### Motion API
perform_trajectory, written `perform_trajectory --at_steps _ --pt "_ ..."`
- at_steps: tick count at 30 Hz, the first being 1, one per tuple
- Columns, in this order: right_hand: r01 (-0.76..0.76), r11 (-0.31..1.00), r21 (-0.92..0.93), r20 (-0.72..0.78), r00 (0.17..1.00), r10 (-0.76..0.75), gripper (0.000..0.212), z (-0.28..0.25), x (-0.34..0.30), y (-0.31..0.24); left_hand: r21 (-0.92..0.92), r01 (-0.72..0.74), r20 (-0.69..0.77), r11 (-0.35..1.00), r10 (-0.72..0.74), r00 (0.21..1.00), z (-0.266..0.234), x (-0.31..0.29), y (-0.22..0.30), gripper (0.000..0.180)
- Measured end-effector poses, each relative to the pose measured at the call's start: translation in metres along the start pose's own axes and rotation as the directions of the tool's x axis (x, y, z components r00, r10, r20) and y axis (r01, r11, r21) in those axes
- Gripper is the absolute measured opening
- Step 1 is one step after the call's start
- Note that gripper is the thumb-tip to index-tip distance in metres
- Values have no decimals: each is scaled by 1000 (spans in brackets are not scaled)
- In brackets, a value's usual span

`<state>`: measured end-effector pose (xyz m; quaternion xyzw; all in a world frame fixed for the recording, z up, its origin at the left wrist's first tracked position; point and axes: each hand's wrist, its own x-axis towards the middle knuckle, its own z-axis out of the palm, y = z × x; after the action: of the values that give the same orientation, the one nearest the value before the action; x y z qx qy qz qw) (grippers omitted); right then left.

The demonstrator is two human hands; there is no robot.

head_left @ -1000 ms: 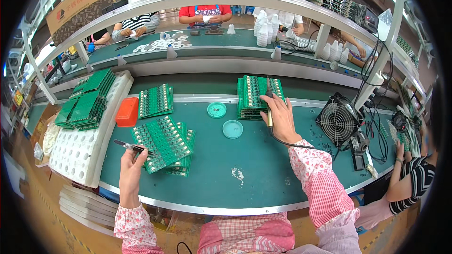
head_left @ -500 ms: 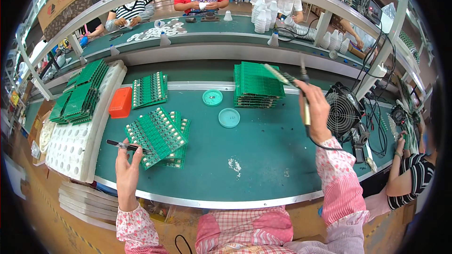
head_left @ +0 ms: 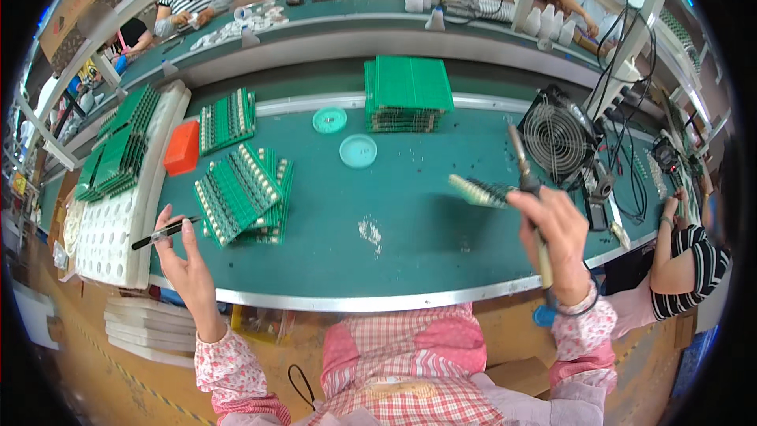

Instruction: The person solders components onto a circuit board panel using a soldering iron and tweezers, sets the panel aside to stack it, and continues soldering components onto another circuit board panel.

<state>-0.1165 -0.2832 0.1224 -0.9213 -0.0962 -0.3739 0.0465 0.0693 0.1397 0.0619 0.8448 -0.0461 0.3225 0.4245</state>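
"Left hand (head_left: 185, 268)?"

"Clamped on black tweezers (head_left: 150, 241), just left of the fanned circuit-board pile (head_left: 236, 193)."

"And the right hand (head_left: 560, 241)?"

"Clamped on a soldering iron (head_left: 520, 150) and a tilted circuit board (head_left: 479, 192), over the right side of the green table (head_left: 410, 244), nearer than the far board stack (head_left: 410, 83)."

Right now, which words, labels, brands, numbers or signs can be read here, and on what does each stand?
None reads clearly.
Brown cardboard box, upper left: printing too blurred to read.
Yellow sign, far left: too small.
Green circuit boards: any markings too small.
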Motion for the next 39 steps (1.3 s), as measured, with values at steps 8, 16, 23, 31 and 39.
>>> perform_trajectory --at_steps 8,16,23,31,39 --pt "-2 979 204 163 986 -32 39 49 -111 -55 -57 -383 370 922 376 850 31 -73 79 16" --pt "-363 857 366 193 930 312 45 47 -106 -57 -214 -251 579 944 330 746 63 -123 90 18" --pt "-419 878 231 211 903 376 51 65 -89 -64 -152 -105 625 983 178 760 73 -125 91 15" --pt "-375 887 268 153 926 345 38 66 -83 -69 -174 23 629 985 93 772 78 -125 89 17" --pt "-373 899 231 202 922 331 37 70 -82 -68 -186 85 617 979 48 786 78 -122 89 17"
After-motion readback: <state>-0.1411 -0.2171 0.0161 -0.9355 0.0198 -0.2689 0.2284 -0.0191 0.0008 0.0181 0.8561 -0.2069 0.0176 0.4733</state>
